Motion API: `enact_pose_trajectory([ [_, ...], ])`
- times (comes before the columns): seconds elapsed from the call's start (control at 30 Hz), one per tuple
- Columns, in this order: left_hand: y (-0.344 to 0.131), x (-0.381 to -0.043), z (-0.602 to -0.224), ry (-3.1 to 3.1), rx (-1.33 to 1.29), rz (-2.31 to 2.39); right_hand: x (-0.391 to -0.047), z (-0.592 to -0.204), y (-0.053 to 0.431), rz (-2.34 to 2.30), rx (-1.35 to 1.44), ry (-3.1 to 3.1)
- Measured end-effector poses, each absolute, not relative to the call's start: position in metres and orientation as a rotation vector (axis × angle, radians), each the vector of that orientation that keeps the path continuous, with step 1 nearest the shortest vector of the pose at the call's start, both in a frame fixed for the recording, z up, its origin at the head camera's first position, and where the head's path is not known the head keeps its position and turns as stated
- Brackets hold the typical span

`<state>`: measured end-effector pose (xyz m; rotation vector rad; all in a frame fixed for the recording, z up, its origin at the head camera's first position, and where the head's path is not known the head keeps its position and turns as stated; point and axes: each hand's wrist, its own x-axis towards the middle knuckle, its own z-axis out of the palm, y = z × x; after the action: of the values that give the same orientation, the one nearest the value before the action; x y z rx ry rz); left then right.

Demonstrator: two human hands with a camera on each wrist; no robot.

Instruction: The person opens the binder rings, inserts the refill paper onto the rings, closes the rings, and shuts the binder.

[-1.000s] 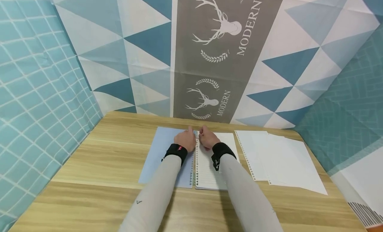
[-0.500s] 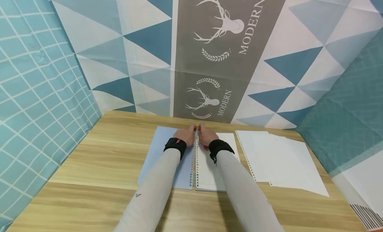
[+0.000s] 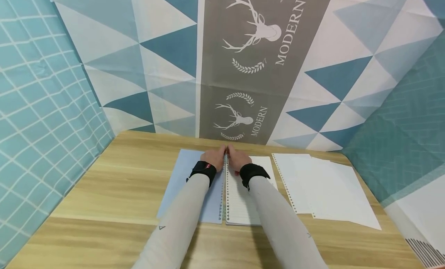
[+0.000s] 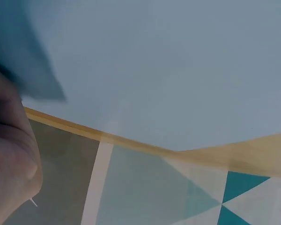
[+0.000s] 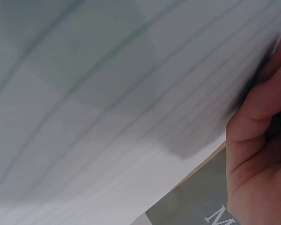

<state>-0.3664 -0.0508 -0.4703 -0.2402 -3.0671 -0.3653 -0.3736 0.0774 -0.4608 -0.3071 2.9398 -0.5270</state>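
In the head view, a notebook lies open, its blue cover to the left. The left hand and right hand meet at the top of its rings, fingers bent and pinching there. The pages should be light, floppy and easy to rip; the rings look stiffer and better to hold. Loose sheets lie to the right on the wooden table, with patterned cloth behind. The left wrist view cuts off the fingertips, so I can't tell just what they touch. The right wrist view shows curled fingers beside lined paper.
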Motion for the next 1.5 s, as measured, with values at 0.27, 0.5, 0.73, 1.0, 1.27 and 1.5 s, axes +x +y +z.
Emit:
enact_pose_trajectory([
  [0.27, -0.051, -0.368, -0.475, -3.031, -0.208, -0.354, -0.374, -0.461, 0.077, -0.497, -0.332, 2.944],
  [0.5, -0.046, -0.362, -0.474, -2.964, -0.207, -0.339, -0.376, -0.464, 0.076, -0.484, -0.315, 2.939],
  [0.73, -0.045, -0.360, -0.479, -2.893, -0.224, -0.300, -0.376, -0.465, 0.079, -0.512, -0.365, 2.965],
  [1.0, -0.048, -0.359, -0.484, -2.870, -0.272, -0.314, -0.375, -0.467, 0.076, -0.526, -0.361, 2.986],
  [1.27, -0.051, -0.361, -0.488, -2.847, -0.258, -0.288, -0.376, -0.467, 0.070, -0.455, -0.350, 3.017],
  [1.5, -0.046, -0.366, -0.494, -2.840, -0.237, -0.304, -0.376, -0.466, 0.074, -0.439, -0.361, 3.050],
])
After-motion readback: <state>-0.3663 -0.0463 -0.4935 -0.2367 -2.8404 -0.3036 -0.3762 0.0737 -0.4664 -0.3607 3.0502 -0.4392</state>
